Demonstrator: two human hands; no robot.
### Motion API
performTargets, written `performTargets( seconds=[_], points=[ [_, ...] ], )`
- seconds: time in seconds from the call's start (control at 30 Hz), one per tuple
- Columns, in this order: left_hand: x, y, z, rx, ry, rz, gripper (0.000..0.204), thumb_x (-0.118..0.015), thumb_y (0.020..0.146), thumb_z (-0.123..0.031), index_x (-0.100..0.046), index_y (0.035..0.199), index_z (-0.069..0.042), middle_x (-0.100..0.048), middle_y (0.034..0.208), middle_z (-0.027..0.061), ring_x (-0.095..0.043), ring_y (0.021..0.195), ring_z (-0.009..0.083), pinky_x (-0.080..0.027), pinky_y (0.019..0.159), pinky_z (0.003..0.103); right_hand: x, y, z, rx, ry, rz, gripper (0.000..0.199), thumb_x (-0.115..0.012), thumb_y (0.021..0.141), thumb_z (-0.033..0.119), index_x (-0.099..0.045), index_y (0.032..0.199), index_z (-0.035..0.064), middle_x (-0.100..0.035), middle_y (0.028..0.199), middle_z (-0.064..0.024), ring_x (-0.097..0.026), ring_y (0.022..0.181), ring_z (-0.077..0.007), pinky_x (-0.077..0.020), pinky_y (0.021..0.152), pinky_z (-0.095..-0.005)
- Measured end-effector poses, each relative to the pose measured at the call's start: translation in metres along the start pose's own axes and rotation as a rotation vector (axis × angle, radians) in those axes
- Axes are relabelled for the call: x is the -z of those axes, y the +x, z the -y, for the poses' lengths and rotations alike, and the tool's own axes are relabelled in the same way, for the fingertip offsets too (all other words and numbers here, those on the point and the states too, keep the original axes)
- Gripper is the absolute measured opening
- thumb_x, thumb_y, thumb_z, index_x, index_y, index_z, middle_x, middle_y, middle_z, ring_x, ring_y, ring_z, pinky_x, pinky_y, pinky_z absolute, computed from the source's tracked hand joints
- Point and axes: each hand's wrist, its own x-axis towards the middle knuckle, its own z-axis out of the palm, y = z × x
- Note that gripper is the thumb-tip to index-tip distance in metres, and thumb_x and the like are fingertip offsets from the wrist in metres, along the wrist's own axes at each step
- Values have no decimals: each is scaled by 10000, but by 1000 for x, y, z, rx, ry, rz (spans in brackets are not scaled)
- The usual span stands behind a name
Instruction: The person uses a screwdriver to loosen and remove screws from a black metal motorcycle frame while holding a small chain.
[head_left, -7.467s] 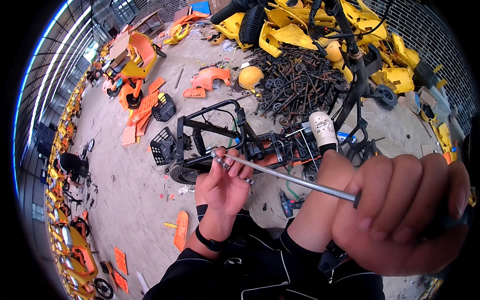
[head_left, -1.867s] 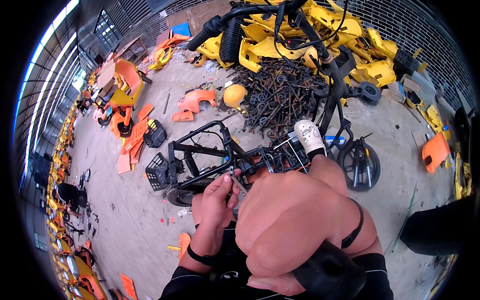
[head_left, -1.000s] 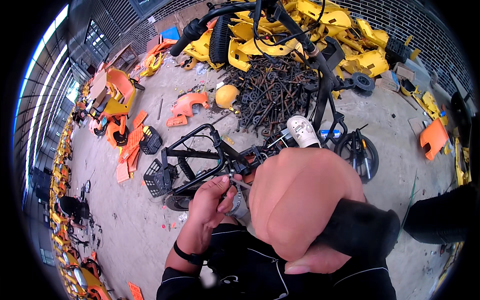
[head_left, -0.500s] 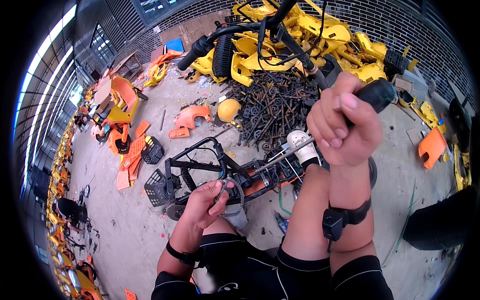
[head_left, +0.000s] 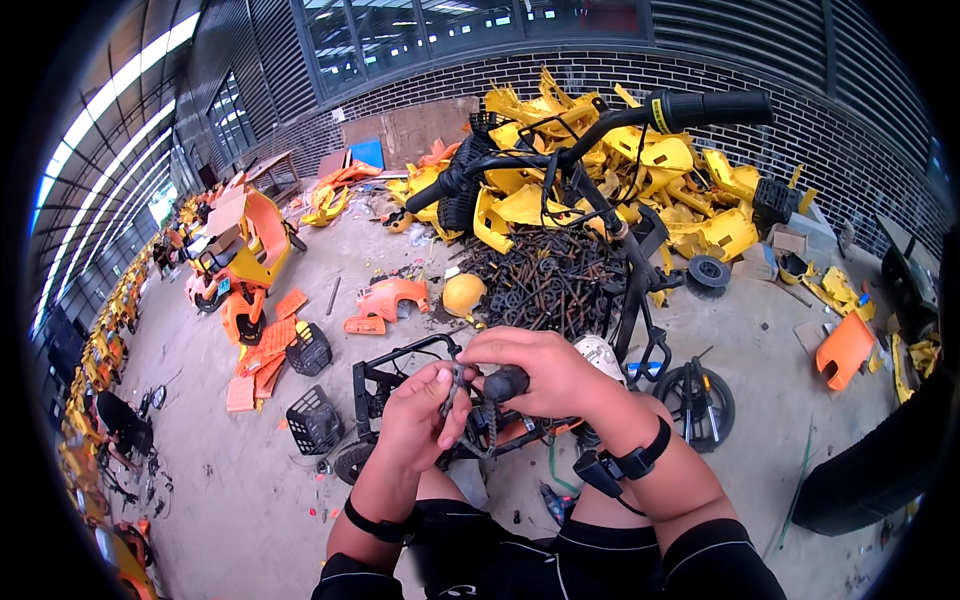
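My left hand (head_left: 425, 412) pinches a grey, chain-like strand, its loop (head_left: 490, 432) hanging below the fingers. Close beside it, my right hand (head_left: 555, 375) is wrapped round the black handle (head_left: 506, 383) of a screwdriver-like tool. The handle's end faces me, and the tool's shaft is hidden at this angle. Both hands are over a black bike frame (head_left: 385, 362) lying low between my legs. Beyond the hands rises a black handlebar (head_left: 570, 155) with cables on it. My shoe (head_left: 598, 352) is beside the frame, partly covered by my right arm.
Rusty metal parts (head_left: 540, 275) are heaped ahead, with yellow plastic panels (head_left: 660, 160) piled behind them. A wheel (head_left: 697, 405) stands to the right. Orange panels (head_left: 268, 345) and a black basket (head_left: 314, 418) lie left. A power drill (head_left: 556, 503) is on the floor.
My right hand has come down and left with the tool, from raised at the right to beside my left hand. The view has tilted up, showing more handlebar.
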Motion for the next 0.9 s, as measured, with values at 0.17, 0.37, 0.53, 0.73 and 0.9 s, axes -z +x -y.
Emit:
performTargets(
  seconds=[0.17, 0.37, 0.53, 0.73, 0.9],
  points=[
    [-19, -24, -23, 20, 98, 19, 294, -423, 1068, -235, -567, 1082, 21, -614, 749, 91, -465, 423, 104, -390, 410, 209, -6, 4, 28, 106, -112, -16, 543, -752, 644, 29, -654, 1162, 160, -669, 1073, -29, -677, 939, -278, -557, 775, -365],
    [-28, -57, -42, 4, 167, 34, 298, -424, 1070, -241, -573, 1059, 16, -619, 765, 93, -507, 447, 108, -410, 429, 206, -13, 10, 63, 386, -403, -106, 552, -795, 591, 72, -660, 1124, 113, -670, 1055, -26, -686, 878, -242, -563, 713, -340],
    [-45, -84, -55, 10, 227, 14, 304, -423, 1071, -270, -579, 1032, -12, -623, 761, 80, -537, 465, 115, -400, 424, 223, -5, 10, 103, 533, -616, -61, 513, -770, 630, 121, -645, 1125, 69, -669, 1065, -50, -689, 820, -197, -549, 648, -315],
    [-47, -103, -52, 23, 239, -7, 280, -427, 1069, -263, -576, 988, -41, -599, 721, 50, -536, 462, 113, -379, 418, 226, -12, 0, 124, 648, -821, -35, 385, -651, 747, 139, -642, 1118, 38, -693, 1042, -69, -690, 753, -159, -540, 626, -284],
    [-46, -119, -57, 29, 253, -14, 272, -434, 1066, -264, -582, 976, -54, -603, 715, 32, -543, 472, 108, -387, 425, 226, -22, -2, 136, 717, -885, -63, 343, -623, 779, 144, -652, 1093, 9, -715, 1018, -110, -695, 726, -162, -542, 622, -277]
  ],
)
